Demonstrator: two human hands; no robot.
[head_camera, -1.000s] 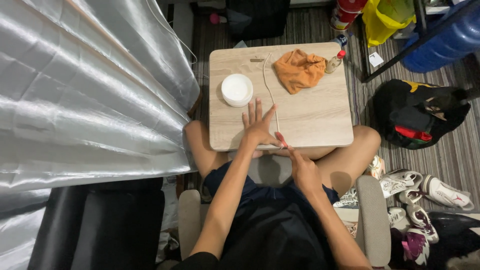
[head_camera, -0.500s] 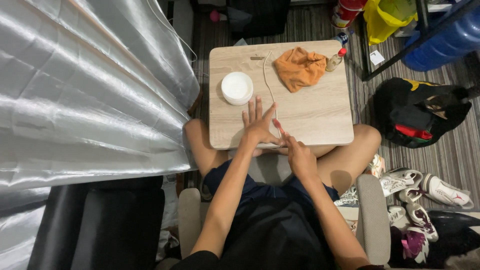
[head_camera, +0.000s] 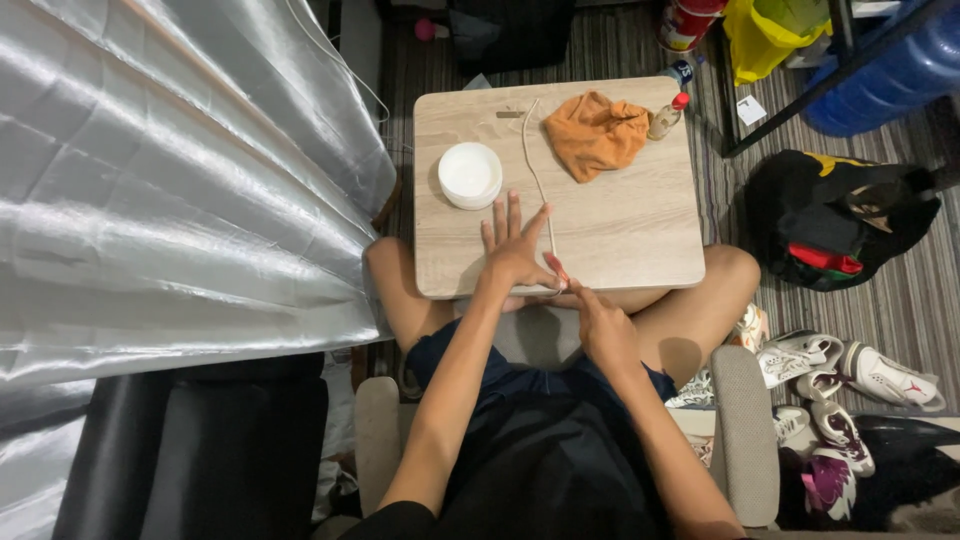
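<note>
Left hand (head_camera: 512, 250) flat, fingers spread, on counter (head_camera: 640, 230); right hand (head_camera: 600, 318) pinches small red-tipped object (head_camera: 556, 270) beside left thumb. White cord (head_camera: 533, 165) runs lengthwise away, just right of left hand.

The table (head_camera: 640, 215) is pale wood with a fine grain. On it lie an orange cloth (head_camera: 595, 133), a round white container (head_camera: 470, 175) and a thin white cord (head_camera: 533, 165). The small bottle (head_camera: 667, 117) has a red cap. The curtain (head_camera: 160, 170) is shiny silver (with soft folds). The floor mat (head_camera: 890, 300) is grey-striped. The 2 big jugs (head_camera: 900, 70) are blue, it seems. The bag (head_camera: 835, 215) is black with red.
</note>
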